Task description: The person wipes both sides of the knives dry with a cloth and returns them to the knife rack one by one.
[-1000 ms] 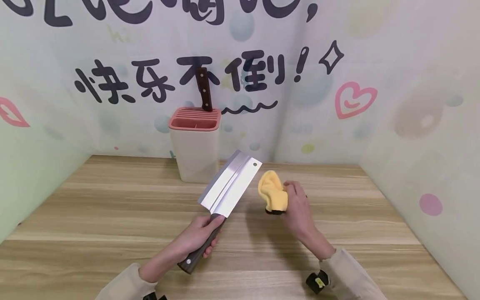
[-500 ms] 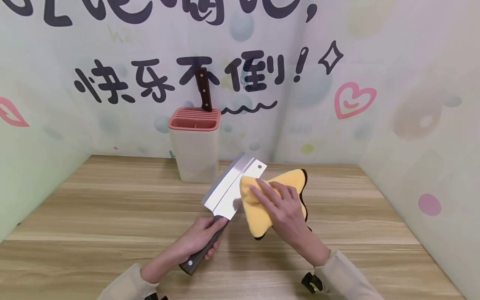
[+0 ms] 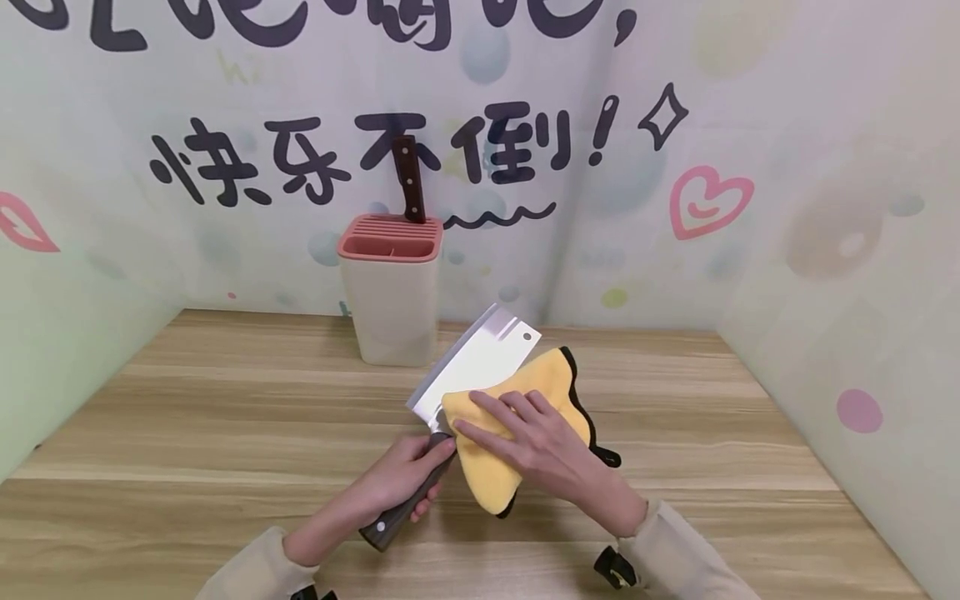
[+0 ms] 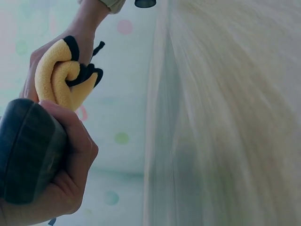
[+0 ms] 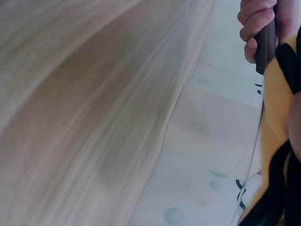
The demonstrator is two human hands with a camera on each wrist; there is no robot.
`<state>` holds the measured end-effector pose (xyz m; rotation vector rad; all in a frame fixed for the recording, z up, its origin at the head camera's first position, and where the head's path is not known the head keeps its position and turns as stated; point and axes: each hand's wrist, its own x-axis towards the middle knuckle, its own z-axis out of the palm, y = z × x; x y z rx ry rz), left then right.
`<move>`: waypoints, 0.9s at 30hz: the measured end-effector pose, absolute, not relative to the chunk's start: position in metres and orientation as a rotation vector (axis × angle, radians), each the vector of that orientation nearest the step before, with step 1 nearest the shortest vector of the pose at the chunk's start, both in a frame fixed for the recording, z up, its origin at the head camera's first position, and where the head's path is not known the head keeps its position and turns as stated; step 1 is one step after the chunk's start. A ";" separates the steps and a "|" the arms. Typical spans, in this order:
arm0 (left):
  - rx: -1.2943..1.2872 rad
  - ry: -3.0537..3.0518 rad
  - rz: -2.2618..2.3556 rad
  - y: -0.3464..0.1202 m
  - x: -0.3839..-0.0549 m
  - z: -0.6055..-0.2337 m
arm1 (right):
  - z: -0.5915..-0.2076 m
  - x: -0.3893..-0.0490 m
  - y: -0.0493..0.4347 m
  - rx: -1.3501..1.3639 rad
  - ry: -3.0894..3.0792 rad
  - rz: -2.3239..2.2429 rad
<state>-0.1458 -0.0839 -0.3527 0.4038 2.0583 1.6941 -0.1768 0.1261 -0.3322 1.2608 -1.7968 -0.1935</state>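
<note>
My left hand (image 3: pixel 401 479) grips the dark handle of a cleaver (image 3: pixel 480 362), its broad shiny blade tilted up to the right. My right hand (image 3: pixel 543 450) holds a yellow cloth (image 3: pixel 487 483) with black edging against the lower right part of the blade. Its fingers (image 3: pixel 487 442) lie extended over the cloth, close to the handle; the thumb is hidden. In the left wrist view the handle's end (image 4: pixel 30 150) fills the near left, and the cloth (image 4: pixel 59 77) shows folded beyond it. The right wrist view catches the cloth (image 5: pixel 277 103) at its right border.
Behind the blade, a white knife block (image 3: pixel 390 312) with a pink slotted top stands near the back wall. One brown-handled knife (image 3: pixel 408 179) sticks up from it. The wooden tabletop (image 3: pixel 225 400) is bounded by printed walls at the back and sides.
My right hand brought the cloth leftward onto the blade, spread it out, and slid it down toward the handle. The cleaver shifted slightly right in my left hand.
</note>
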 end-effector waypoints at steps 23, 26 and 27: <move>0.411 2.080 1.667 -0.083 -0.145 -0.352 | -0.332 -0.178 0.133 1.275 -1.893 -0.320; 0.403 2.089 1.668 -0.083 -0.144 -0.352 | -0.333 -0.178 0.134 1.258 -1.926 -0.328; 0.401 2.091 1.668 -0.083 -0.144 -0.352 | -0.333 -0.178 0.134 1.247 -1.937 -0.333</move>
